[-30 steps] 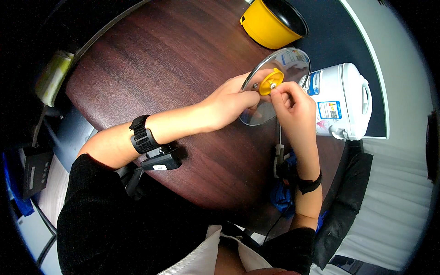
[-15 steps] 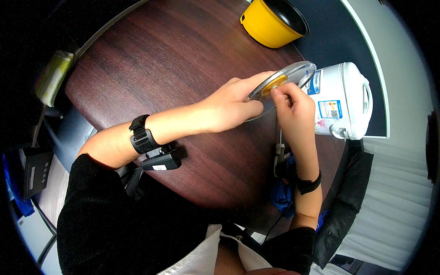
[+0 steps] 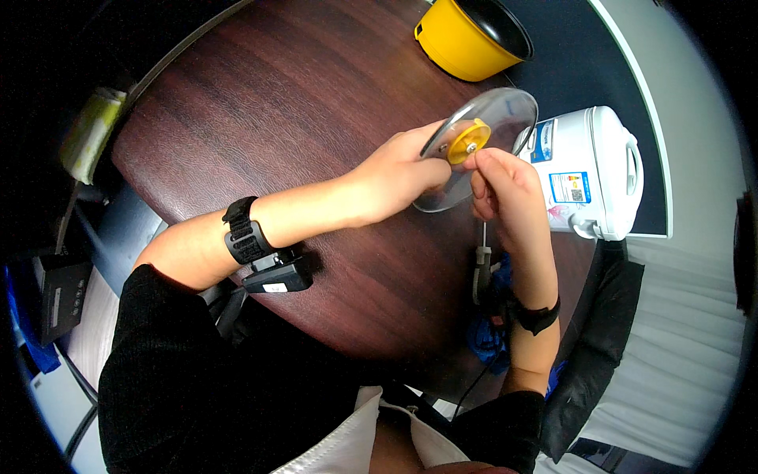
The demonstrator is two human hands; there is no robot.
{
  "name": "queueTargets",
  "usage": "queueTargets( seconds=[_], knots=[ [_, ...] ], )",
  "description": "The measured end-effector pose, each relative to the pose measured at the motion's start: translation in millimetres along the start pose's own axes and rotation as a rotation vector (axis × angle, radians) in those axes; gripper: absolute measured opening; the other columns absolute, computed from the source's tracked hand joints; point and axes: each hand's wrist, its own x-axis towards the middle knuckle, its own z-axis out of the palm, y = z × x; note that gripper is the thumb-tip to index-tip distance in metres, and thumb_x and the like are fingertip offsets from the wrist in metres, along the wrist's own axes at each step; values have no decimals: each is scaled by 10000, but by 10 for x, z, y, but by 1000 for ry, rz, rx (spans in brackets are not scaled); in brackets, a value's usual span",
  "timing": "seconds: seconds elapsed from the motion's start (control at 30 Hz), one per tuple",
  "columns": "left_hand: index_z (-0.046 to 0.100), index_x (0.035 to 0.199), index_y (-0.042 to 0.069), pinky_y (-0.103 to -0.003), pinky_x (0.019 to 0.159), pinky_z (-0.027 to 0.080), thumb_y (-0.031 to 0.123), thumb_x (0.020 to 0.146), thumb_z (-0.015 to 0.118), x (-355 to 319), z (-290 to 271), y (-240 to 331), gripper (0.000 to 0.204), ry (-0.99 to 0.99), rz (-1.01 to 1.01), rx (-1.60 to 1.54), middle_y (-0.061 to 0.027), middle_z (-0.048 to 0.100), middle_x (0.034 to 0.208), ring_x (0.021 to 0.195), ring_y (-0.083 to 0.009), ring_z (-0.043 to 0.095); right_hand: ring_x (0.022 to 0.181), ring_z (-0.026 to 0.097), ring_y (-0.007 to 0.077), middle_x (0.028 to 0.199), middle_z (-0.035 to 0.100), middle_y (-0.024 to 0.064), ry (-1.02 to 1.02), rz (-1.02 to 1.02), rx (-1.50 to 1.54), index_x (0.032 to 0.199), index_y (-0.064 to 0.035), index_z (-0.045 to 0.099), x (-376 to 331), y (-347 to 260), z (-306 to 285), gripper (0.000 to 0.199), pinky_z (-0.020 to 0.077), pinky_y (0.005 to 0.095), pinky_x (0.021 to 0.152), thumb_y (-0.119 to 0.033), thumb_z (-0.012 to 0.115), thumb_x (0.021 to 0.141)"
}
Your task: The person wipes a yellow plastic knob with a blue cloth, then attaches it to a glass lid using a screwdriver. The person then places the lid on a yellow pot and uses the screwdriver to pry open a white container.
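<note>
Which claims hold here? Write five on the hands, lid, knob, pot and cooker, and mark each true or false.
1. The left hand grips the lid by its edge. True.
2. The knob is blue. False: it is yellow.
3. The right hand is at the knob. True.
4. The lid sits on the pot. False: it is held up, apart from the pot.
5. The cooker is black. False: it is mostly white.
</note>
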Motion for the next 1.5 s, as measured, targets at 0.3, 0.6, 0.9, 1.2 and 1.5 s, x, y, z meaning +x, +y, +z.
queueTargets(
  seconds=[0.3,0.6,0.9,1.2,1.5],
  knots=[
    [324,1428,8,-512,922,492,182,796,354,51,-10,-46,656,-79,-114,-490,-194,485,1353,1244,-358,492,547,552,275,674,553,116,213,-581,-938,869,-34,574,-82,-63,34,110,438,365,517,-72,665,819],
    [316,1410,-34,-501,887,522,192,804,382,42,7,-65,650,-75,-107,-480,-215,483,1321,1203,-351,530,695,638,291,814,611,121,203,-641,-1136,910,-44,576,-56,-53,49,108,506,363,591,-119,634,857],
    [341,1387,-57,-462,865,545,178,804,390,29,-2,-67,631,-70,-57,-349,-201,505,1288,1191,-302,551,636,603,302,786,560,126,154,-711,-1301,898,-30,537,-36,-31,125,121,488,355,567,-143,577,914],
    [488,1261,23,-391,792,550,206,815,436,-12,49,-50,485,14,-83,-295,-89,543,1048,971,-183,544,641,595,319,785,552,140,144,-694,-1260,913,-26,544,-8,8,94,116,475,369,559,-140,564,922],
    [478,1273,17,-395,794,550,234,825,437,1,13,-70,499,-34,-97,-253,-100,557,1078,1020,-186,549,725,635,303,839,549,128,15,-709,-1350,929,-45,532,-17,-58,55,132,508,393,606,-63,592,812]
  ],
)
